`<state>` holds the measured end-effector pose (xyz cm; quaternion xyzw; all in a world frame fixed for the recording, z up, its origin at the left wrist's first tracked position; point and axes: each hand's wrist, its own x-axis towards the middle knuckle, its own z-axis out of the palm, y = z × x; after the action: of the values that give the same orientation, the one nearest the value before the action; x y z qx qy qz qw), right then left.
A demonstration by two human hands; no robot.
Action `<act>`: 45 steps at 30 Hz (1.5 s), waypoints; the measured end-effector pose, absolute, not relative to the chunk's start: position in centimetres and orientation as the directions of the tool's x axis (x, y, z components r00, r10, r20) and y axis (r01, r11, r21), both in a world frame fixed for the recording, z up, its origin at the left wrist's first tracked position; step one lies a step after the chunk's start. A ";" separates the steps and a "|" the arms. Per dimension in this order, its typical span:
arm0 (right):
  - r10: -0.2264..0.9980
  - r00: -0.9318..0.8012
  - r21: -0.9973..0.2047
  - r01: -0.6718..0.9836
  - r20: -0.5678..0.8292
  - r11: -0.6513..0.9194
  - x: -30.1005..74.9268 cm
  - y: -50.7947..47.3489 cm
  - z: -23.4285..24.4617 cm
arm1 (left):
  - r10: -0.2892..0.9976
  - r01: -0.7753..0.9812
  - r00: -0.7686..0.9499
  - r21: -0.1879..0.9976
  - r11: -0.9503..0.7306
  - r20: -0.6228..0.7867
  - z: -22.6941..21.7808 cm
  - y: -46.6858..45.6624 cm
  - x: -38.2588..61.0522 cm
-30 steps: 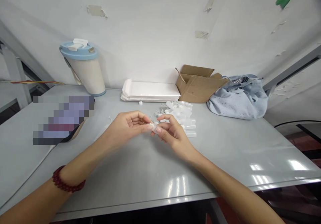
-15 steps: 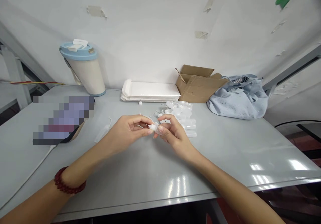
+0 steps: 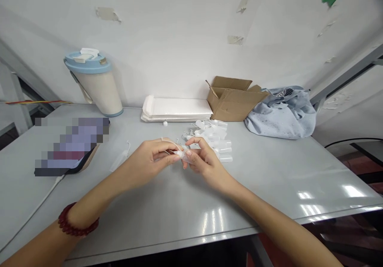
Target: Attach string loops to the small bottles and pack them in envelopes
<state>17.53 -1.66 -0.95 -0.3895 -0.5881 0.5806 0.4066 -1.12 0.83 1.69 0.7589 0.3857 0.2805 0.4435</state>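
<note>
My left hand [image 3: 155, 155] is closed, pinching the white tip [image 3: 178, 153] of a small plastic bottle. My right hand [image 3: 206, 159] grips the translucent body of that small bottle [image 3: 186, 156] between thumb and fingers, its index finger arched above. Fingers cover much of the bottle. Behind the right hand lies a pile of similar clear bottles [image 3: 224, 150], some with thin curved ends. Another clear piece with a thin curved end [image 3: 119, 159] lies left of my left hand. A small white cap [image 3: 165, 123] stands farther back.
Along the wall are a stack of white padded envelopes [image 3: 179, 108], an open cardboard box [image 3: 233, 105] and a pale blue cloth bag [image 3: 281, 117]. A cream tumbler with a blue lid [image 3: 98, 87] and a blurred-out phone [image 3: 74, 145] on a cable [image 3: 36, 207] are at left.
The bottle between my hands has tilted slightly and more of its body shows. A thin pale strand now shows over my left fingers. The view has shifted a little.
</note>
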 end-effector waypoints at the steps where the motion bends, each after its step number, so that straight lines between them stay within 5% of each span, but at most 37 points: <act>1: 0.926 -0.378 -1.000 -0.028 0.015 0.005 17.5 -1.6 -1.0 | 0.832 0.328 0.544 0.885 -0.330 0.109 1.6 0.8 -1.1; 7: 0.919 -0.392 -0.998 0.010 0.050 0.059 17.6 -1.7 -0.8 | 0.837 0.351 0.548 0.913 -0.210 -0.018 1.7 0.6 -1.0; 11: 0.938 -0.312 -0.951 0.211 0.153 0.225 17.6 -1.7 -0.9 | 0.878 0.369 0.474 0.919 -0.136 -0.060 1.8 0.7 -1.0; 15: 0.851 -0.271 -0.689 0.501 0.450 0.524 17.7 -1.5 -1.7 | 0.901 0.331 0.409 0.944 0.002 -0.145 1.5 1.1 -1.1; 19: 0.740 -0.317 -0.524 0.546 0.593 0.653 17.8 -1.5 -2.3 | 0.846 0.242 0.479 0.962 0.128 -0.234 1.3 1.2 -1.1; 29: 0.944 -0.235 -0.924 0.249 0.232 0.289 18.0 -1.7 -0.6 | 0.910 0.372 0.409 0.898 -0.237 0.071 1.8 0.4 -1.1; 35: 0.960 -0.277 -0.999 0.007 0.039 0.043 18.0 -1.4 -0.5 | 0.905 0.348 0.389 0.882 -0.318 0.173 1.7 0.0 -0.7; 39: 0.961 -0.229 -0.973 0.128 0.157 0.190 17.9 -1.6 -0.3 | 0.911 0.336 0.405 0.914 -0.227 0.077 1.5 0.3 -0.7; 45: 0.872 -0.255 -0.783 0.386 0.417 0.487 18.1 -1.5 -0.5 | 0.906 0.266 0.407 0.964 0.007 -0.119 1.2 0.6 -0.6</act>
<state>18.14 -1.49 -0.49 -0.4239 -0.7422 0.2769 0.4390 -0.61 0.59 1.20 0.6401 0.4577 0.2948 0.5421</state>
